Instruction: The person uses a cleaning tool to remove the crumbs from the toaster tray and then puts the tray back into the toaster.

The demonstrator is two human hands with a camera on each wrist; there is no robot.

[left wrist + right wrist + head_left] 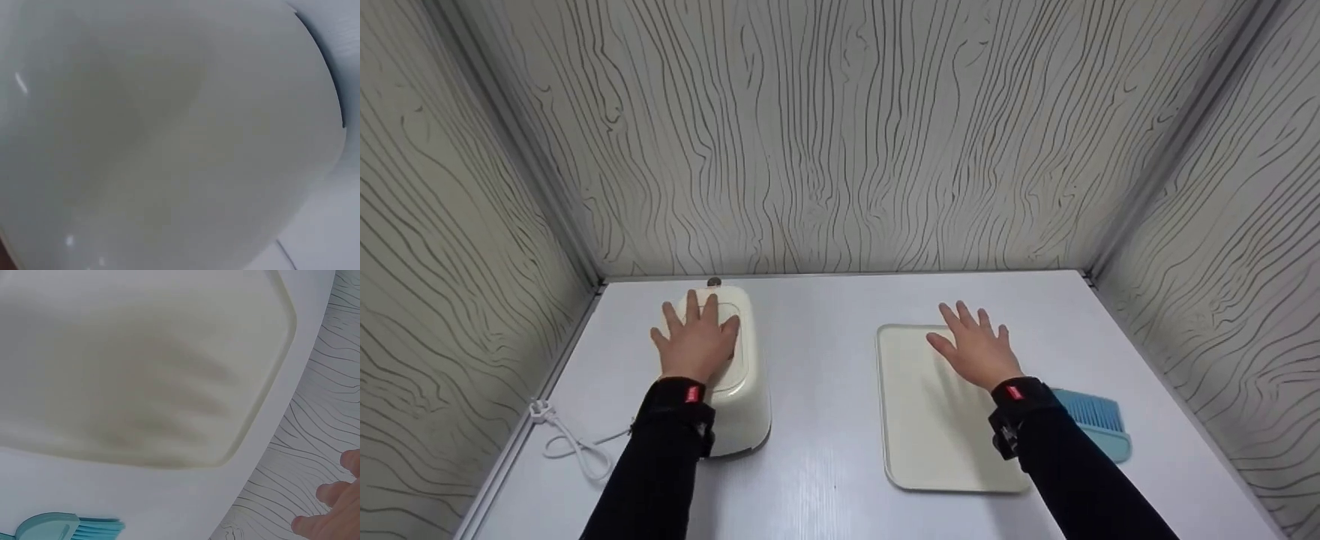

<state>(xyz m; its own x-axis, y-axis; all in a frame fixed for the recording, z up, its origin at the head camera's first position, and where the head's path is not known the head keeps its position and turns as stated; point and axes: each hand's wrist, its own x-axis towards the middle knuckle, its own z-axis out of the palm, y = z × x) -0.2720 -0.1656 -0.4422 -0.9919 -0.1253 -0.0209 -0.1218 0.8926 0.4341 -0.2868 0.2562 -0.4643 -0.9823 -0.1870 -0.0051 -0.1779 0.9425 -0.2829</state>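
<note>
A cream-coloured electric appliance with a rounded, toaster-like body [742,420] stands on the left of the table. My left hand [696,346] lies over its top, fingers spread. A small brown knob [714,282] sticks out at the appliance's far end. In the left wrist view the appliance's smooth side [197,152] fills most of the picture. My right hand [976,351], fingers straight and spread, is over a flat cream tray [915,427] and holds nothing. Its shadow falls on the tray in the right wrist view, where some fingertips [332,492] show at the lower right.
A blue brush [1099,420] lies right of the tray, partly behind my right sleeve. The appliance's white cord ends in a plug [540,411] near the table's left edge. Panels with a wood-grain pattern [840,150] enclose the white table [817,375] at the back and both sides.
</note>
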